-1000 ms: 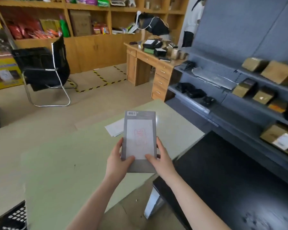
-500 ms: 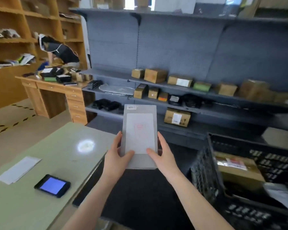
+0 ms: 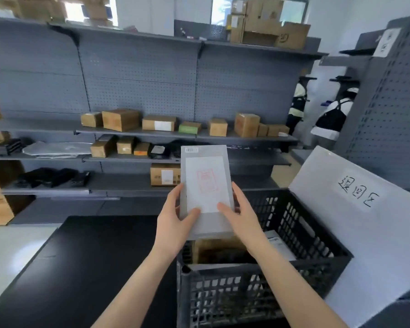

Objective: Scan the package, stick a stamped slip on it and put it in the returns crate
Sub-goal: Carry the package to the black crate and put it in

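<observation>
Now package [image 3: 205, 190] — between both hands' fingers [image 3: 225, 207].

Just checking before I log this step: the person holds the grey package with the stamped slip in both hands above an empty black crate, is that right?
Not quite: the black crate is not empty. The head view shows a brown box already inside. The rest holds: left hand and right hand hold the grey package, stamped slip on it, above the crate.

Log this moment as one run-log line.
phase: carry to crate | package: slip stuck on, above black crate | left hand, right hand: both holding package | placed: no
</observation>
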A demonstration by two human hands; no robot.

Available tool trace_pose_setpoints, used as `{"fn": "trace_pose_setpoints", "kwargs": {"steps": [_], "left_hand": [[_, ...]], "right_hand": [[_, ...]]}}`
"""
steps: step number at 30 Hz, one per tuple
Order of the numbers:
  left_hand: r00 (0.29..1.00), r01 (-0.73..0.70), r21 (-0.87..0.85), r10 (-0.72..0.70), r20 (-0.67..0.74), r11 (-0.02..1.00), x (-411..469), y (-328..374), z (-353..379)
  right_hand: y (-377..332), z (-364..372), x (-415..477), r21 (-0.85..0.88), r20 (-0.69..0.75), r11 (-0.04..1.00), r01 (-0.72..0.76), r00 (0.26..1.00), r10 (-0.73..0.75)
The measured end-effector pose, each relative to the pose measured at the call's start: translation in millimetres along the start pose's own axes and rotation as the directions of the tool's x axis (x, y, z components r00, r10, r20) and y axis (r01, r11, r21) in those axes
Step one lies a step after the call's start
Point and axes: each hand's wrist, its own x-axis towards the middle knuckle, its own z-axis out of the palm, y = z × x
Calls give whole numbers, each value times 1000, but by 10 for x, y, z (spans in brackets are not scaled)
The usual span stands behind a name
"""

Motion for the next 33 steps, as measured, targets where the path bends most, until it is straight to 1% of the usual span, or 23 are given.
{"fn": "trace_pose_setpoints", "kwargs": {"steps": [3,7,14,17,19,21,23,24,28,33], "left_hand": [[997,35,21,-37,64,999,14,-62,331],[985,114,81,-123,121,990,44,-249,541],[945,220,214,-262,195,952,112,-649,545],[920,259,271,-322,224,927,151,-777,527],[898,252,336,-349,267,907,190,-844,525],[855,194,451,-376,356,871,226,-873,528],[816,150,504,-395,423,850,246,-889,541],[818,141,505,-388,425,851,248,-899,547],[889,138,456,-313,334,879,252,-907,536],[947,143,357,-232,221,923,206,-838,436]], "right_hand": [[220,-249,9,-5,-21,996,-87,996,87],[507,-335,59,6,18,978,-208,978,208],[864,-170,186,-53,120,930,-362,923,366],[960,-97,239,-117,146,914,-389,903,404],[1001,-67,260,-145,154,903,-403,893,423],[1044,-49,270,-173,159,895,-410,885,437],[1072,-33,279,-173,137,901,-398,896,422],[1073,-24,282,-165,115,907,-388,906,408],[1025,-4,304,-206,19,919,-337,937,348],[877,16,287,-265,-18,927,-266,962,271]]}}
